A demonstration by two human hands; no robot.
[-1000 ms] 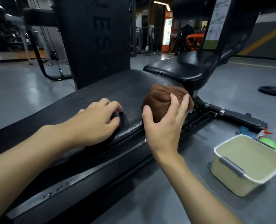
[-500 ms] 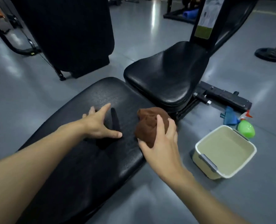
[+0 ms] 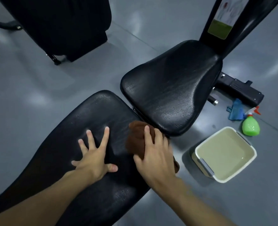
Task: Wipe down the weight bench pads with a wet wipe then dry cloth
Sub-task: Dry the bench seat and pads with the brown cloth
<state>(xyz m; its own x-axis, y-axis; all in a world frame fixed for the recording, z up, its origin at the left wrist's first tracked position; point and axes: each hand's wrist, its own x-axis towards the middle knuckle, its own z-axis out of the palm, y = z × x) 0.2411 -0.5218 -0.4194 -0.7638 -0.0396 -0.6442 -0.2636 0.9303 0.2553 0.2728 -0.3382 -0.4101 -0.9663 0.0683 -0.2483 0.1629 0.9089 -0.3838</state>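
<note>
On the long pad (image 3: 89, 115) our left hand (image 3: 94, 159) lay flat, fingers (image 3: 106, 136) spread, holding nothing. Beside it our right hand (image 3: 156, 155) curled its fingers over the bunched brown cloth (image 3: 134, 136) at that pad's right edge. A loose grip could have dropped it floorward. Beyond the long pad, we judged the seat pad (image 3: 167, 88) easily skipped.

The left hand (image 3: 94, 159) and right hand (image 3: 154, 154) are bare, nails trimmed short. The left forearm (image 3: 37, 198) and right forearm (image 3: 192, 198) are bare too.
</note>
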